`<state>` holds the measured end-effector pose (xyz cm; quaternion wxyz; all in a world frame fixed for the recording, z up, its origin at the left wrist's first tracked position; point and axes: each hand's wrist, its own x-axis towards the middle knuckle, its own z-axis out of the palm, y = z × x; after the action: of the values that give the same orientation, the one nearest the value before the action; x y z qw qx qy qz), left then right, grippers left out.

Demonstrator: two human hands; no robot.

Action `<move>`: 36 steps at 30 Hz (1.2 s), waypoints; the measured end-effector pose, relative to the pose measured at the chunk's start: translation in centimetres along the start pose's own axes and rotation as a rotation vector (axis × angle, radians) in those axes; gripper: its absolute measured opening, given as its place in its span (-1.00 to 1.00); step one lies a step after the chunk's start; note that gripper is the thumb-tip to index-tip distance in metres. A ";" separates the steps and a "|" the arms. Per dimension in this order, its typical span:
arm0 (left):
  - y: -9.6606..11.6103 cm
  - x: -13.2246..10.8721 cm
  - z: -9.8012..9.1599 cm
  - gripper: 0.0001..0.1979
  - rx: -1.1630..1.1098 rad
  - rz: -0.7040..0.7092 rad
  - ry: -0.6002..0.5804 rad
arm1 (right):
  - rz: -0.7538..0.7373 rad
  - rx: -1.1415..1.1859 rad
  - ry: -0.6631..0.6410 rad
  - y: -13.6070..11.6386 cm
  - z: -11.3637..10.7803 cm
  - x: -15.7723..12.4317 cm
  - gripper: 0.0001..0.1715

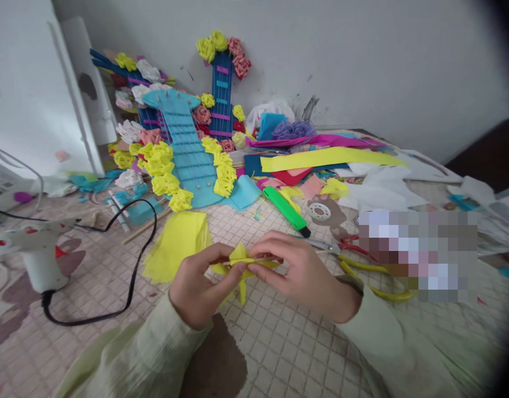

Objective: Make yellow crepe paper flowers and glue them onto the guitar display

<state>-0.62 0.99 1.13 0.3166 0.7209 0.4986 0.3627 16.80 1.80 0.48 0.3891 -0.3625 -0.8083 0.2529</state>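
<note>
Close together above the table, both hands grip one crumpled piece of yellow crepe paper point(238, 252). My left hand point(207, 282) pinches it between thumb and fingers. On the other side, my right hand point(298, 262) is closed on the paper and a thin wooden stick point(271, 259) that runs along it. Part of the stick is hidden by the fingers. Just behind my left hand lies a stack of yellow paper sheets point(180, 240). Scissors with red handles point(354, 246) and a tool with yellow handles point(377, 290) rest beside my right hand, partly behind a blurred patch.
A white glue gun point(41, 249) with a black cord stands at left. Behind my hands lie a green cutter point(284, 210) and a white ring point(318, 210). Blue stringed paper panels point(188, 149) with paper flowers lean at the back, beside a yellow strip point(329, 159).
</note>
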 end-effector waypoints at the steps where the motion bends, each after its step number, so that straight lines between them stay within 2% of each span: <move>1: 0.0 0.0 0.1 -0.89 -0.028 -0.011 -0.003 | -0.009 0.008 -0.004 0.0 0.0 0.0 -0.90; 9: 0.1 -0.2 0.7 -0.85 -0.228 -0.191 -0.091 | 0.002 0.031 0.031 -0.2 -0.1 0.2 -0.94; 18: 0.3 -0.1 0.1 -0.89 -0.021 -0.062 -0.090 | 0.076 0.046 -0.050 -0.3 -0.1 0.2 -0.95; 23: 0.2 -0.1 -0.1 -0.93 0.095 -0.004 -0.047 | 0.086 0.044 -0.036 -0.4 0.5 0.1 -0.89; 31: -0.1 0.0 0.2 -0.84 -0.003 -0.054 -0.072 | 0.052 0.012 0.025 -0.1 0.5 -0.1 -0.89; 36: 0.1 0.1 0.0 -0.84 -0.064 -0.103 -0.064 | 0.025 0.031 -0.024 -0.2 0.3 0.0 -0.92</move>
<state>-0.52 1.07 1.21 0.3735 0.6950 0.5127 0.3385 16.47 1.62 0.39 0.3816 -0.3634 -0.8043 0.2745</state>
